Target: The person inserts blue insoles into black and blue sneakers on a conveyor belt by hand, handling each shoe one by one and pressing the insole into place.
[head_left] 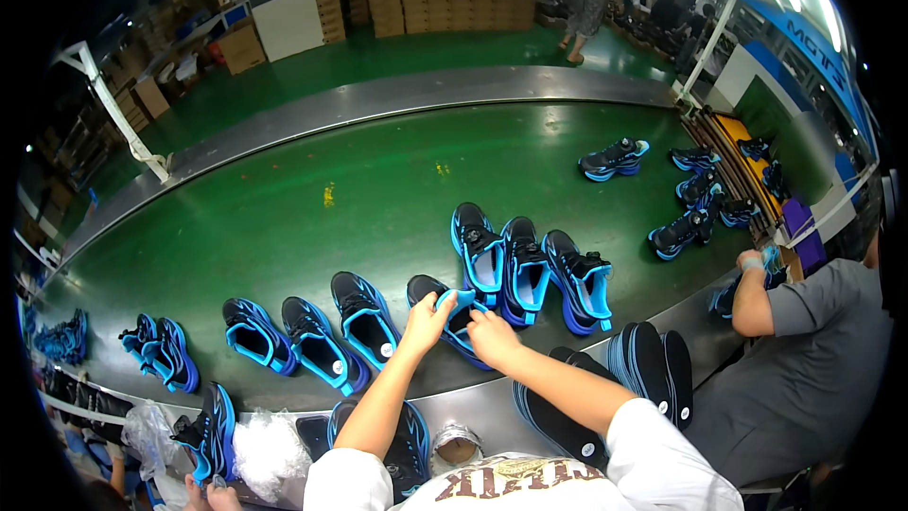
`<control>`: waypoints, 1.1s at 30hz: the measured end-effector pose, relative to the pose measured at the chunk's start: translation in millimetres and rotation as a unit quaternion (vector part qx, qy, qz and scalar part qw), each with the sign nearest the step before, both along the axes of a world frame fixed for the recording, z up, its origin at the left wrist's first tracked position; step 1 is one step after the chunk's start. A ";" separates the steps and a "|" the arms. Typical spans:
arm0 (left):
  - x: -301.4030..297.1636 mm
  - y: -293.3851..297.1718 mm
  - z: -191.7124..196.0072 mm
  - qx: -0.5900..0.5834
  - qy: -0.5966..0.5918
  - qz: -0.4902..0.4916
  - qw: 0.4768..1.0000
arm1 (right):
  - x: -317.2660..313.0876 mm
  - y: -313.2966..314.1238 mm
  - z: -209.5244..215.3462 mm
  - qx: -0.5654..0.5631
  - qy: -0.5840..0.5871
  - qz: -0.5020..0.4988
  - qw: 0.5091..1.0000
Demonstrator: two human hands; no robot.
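Observation:
Directly in front of me, a black and blue sneaker (427,288) rests on the green belt, its toe pointing away. My left hand (427,324) is closed on its light-blue collar. My right hand (494,339) is at the shoe's opening with curled fingers; whatever they grip is hidden. Just beyond, three matching sneakers (523,265) stand close together, with pale material inside. To the left, several sneakers (367,317) stand in a row, some with a white round label inside. Stacks of black insoles with blue edges (645,369) lie near my right forearm.
At right a co-worker in a grey shirt (804,360) handles a shoe. More sneakers (695,199) sit at the belt's right end, by rollers. Below left are a person's hands (213,497) at another sneaker, crumpled white plastic (270,449) and a tape roll (457,447).

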State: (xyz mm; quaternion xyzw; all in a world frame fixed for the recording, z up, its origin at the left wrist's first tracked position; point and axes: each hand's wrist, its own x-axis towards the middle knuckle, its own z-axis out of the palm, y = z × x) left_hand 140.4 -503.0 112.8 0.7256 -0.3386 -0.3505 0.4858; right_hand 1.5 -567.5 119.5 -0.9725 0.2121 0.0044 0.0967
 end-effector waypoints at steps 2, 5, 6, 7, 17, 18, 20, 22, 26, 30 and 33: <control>-0.8 -0.7 -3.4 -0.009 0.012 0.029 0.999 | 10.5 8.3 -7.7 0.036 0.025 -0.039 0.998; 2.7 -2.1 -0.3 0.014 0.043 0.031 0.998 | 0.1 13.7 -11.4 0.001 -0.048 -0.022 0.999; 2.5 0.1 -2.0 0.002 0.047 0.042 0.998 | -4.6 15.5 -4.5 -0.017 -0.074 0.001 0.997; 2.6 3.1 -3.1 -0.009 0.051 0.057 0.997 | -7.5 13.4 9.5 -0.018 -0.114 0.032 0.993; 4.7 3.6 -3.2 0.016 -0.021 0.041 0.999 | -4.1 -20.6 15.9 0.076 0.115 0.124 0.983; 4.2 2.9 -2.5 0.007 -0.015 0.045 0.999 | -6.1 -18.8 10.8 0.056 0.093 0.148 0.983; 2.9 1.6 -0.6 -0.012 -0.003 0.055 0.998 | 0.4 -16.1 -3.4 0.042 0.040 0.159 0.986; 1.3 -3.2 -8.5 -0.003 -0.016 0.050 0.999 | 7.7 -19.4 -22.2 0.026 0.002 0.155 0.988; 1.8 0.9 -14.0 0.008 -0.019 0.052 0.998 | 17.7 -18.8 -30.1 0.005 0.073 0.155 0.985; 1.5 -3.2 -13.0 0.011 -0.023 0.047 0.999 | 35.0 -23.2 -21.8 -0.038 0.305 0.224 0.925; 3.3 -3.9 -11.9 0.020 -0.019 0.036 0.999 | 42.5 -29.3 -18.9 -0.014 0.371 0.241 0.896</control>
